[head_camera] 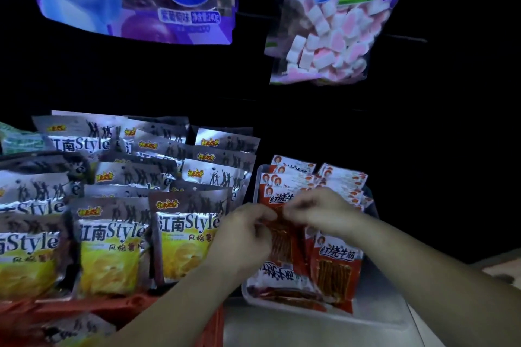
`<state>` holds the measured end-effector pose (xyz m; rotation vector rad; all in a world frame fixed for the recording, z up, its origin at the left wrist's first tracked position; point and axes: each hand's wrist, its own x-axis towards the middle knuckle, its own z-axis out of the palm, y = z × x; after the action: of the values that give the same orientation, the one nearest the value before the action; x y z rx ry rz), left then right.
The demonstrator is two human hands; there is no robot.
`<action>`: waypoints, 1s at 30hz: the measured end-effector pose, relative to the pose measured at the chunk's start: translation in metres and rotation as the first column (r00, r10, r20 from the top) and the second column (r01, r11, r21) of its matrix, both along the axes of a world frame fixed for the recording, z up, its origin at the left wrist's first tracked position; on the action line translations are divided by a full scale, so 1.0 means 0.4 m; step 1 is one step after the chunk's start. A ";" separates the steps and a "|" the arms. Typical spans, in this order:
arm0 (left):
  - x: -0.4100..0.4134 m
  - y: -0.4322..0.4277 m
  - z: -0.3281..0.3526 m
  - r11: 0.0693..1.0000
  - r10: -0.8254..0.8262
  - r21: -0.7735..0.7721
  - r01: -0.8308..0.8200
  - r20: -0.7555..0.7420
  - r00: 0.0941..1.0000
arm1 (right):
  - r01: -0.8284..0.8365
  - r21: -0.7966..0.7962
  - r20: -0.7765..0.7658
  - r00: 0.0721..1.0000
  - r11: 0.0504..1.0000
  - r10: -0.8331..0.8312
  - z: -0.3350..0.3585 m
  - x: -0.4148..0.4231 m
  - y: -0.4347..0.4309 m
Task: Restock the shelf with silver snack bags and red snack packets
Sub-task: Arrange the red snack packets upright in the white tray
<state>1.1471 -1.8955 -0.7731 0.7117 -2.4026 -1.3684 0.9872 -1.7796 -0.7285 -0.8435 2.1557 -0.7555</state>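
The red-snack step is in hand: left hand (242, 234) and right hand (318, 211), each grip closed, pinch a red packet (282, 239) over the tray (366, 315) at the shelf's right end, beside the silver bags (112, 234). The next move probably calls for seating it upright.

- The grey shelf board (270, 329) in front of me carries everything; its back is too dark to make out.
- Silver snack bags (186, 236) stand on its left part in several overlapping rows, faces toward me.
- Just right of them a clear plastic tray (377, 310) sits on the board.
- Red snack packets (338, 270) fill the tray in two upright rows, and a few lie flat at its front.
- A greenish packet (19, 141) lies at the far left, behind the silver bags.
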 end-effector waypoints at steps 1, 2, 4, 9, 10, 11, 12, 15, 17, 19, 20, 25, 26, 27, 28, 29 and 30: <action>-0.005 0.001 -0.002 0.999 -0.019 -0.034 0.020 0.024 1.000 | 0.079 -0.072 -0.110 0.990 0.994 -0.087 -0.011 -0.019 -0.012; -0.008 0.001 -0.007 0.997 -0.030 -0.067 0.033 0.043 0.999 | 0.128 -0.099 -0.218 0.965 0.987 -0.147 -0.028 -0.037 -0.024; -0.013 -0.002 -0.023 0.995 -0.024 -0.097 0.031 0.066 0.997 | 0.120 0.005 -0.391 0.914 0.993 -0.109 -0.064 -0.056 -0.042; -0.020 0.007 -0.056 0.996 -0.032 -0.080 0.041 0.103 0.994 | 0.116 0.254 -0.582 0.811 0.960 0.056 -0.150 -0.060 -0.069; -0.020 0.009 -0.060 0.993 -0.050 -0.096 0.061 0.109 0.993 | 0.108 0.265 -0.616 0.783 0.958 0.082 -0.161 -0.062 -0.073; -0.021 0.011 -0.064 0.990 -0.069 -0.114 0.083 0.117 0.991 | 0.092 0.275 -0.664 0.738 0.957 0.120 -0.170 -0.067 -0.075; -0.024 0.012 -0.069 0.988 -0.078 -0.125 0.092 0.112 0.991 | 0.072 0.275 -0.711 0.686 0.959 0.152 -0.179 -0.077 -0.077; -0.029 0.012 -0.074 0.997 -0.053 -0.057 0.058 0.099 0.994 | 0.002 0.190 -0.775 0.614 0.982 0.149 -0.194 -0.103 -0.075; -0.031 0.007 -0.075 0.999 -0.033 -0.007 0.034 0.095 0.995 | -0.040 0.139 -0.766 0.629 0.989 0.133 -0.190 -0.115 -0.068; -0.032 0.002 -0.080 0.999 -0.038 0.007 0.038 0.096 0.995 | -0.079 0.074 -0.769 0.630 0.994 0.107 -0.177 -0.127 -0.057; -0.032 0.002 -0.084 0.999 -0.037 0.013 0.036 0.086 0.996 | -0.087 0.038 -0.773 0.629 0.996 0.084 -0.168 -0.132 -0.050; -0.026 -0.002 -0.070 0.991 0.082 0.104 -0.079 -0.033 0.996 | -0.115 -0.065 -0.602 0.797 0.991 0.053 -0.084 -0.125 -0.042; -0.026 -0.010 -0.061 0.989 0.128 0.085 -0.121 -0.086 0.988 | -0.125 -0.091 -0.484 0.872 0.988 0.066 -0.047 -0.117 -0.042; -0.025 -0.017 -0.043 0.988 0.141 0.077 -0.132 -0.135 0.981 | -0.144 -0.131 -0.379 0.921 0.981 0.085 -0.003 -0.105 -0.039; -0.025 -0.026 -0.026 0.989 0.122 0.099 -0.107 -0.171 0.978 | -0.161 -0.161 -0.311 0.945 0.974 0.105 0.041 -0.090 -0.035; -0.023 -0.032 -0.002 0.986 0.084 0.154 -0.057 -0.180 0.980 | -0.162 -0.199 -0.239 0.964 0.966 0.113 0.078 -0.075 -0.029; -0.024 -0.035 0.016 0.975 0.052 0.224 -0.009 -0.183 0.982 | -0.143 -0.242 -0.168 0.980 0.960 0.103 0.103 -0.062 -0.023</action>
<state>1.1374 -1.9096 -0.7668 0.6379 -2.1072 -1.6310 0.9624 -1.7887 -0.6875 -1.1932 2.1436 -0.9419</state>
